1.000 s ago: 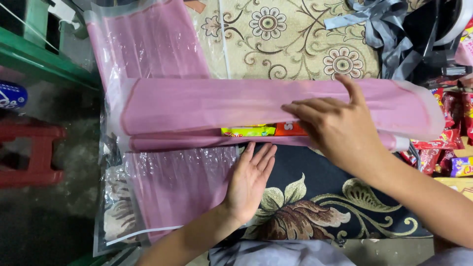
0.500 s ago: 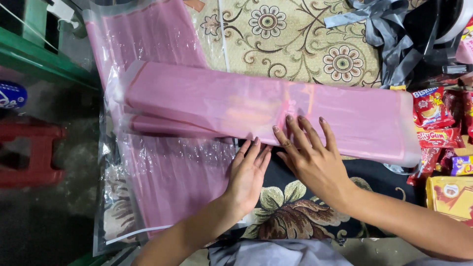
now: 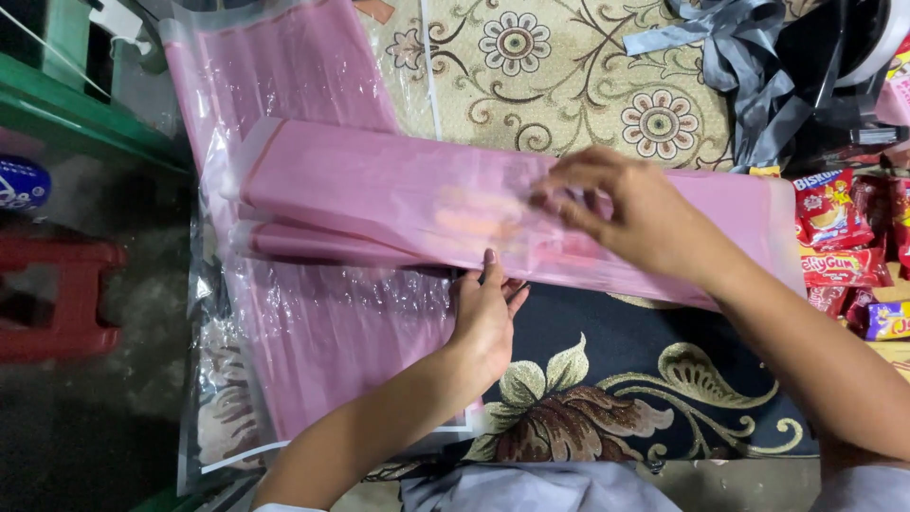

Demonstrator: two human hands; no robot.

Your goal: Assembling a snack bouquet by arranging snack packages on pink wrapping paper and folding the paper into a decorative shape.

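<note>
Both forearms are bare to the hands — no rings or watch — with grey-blue cloth (image 3: 531,488) worn below.
</note>
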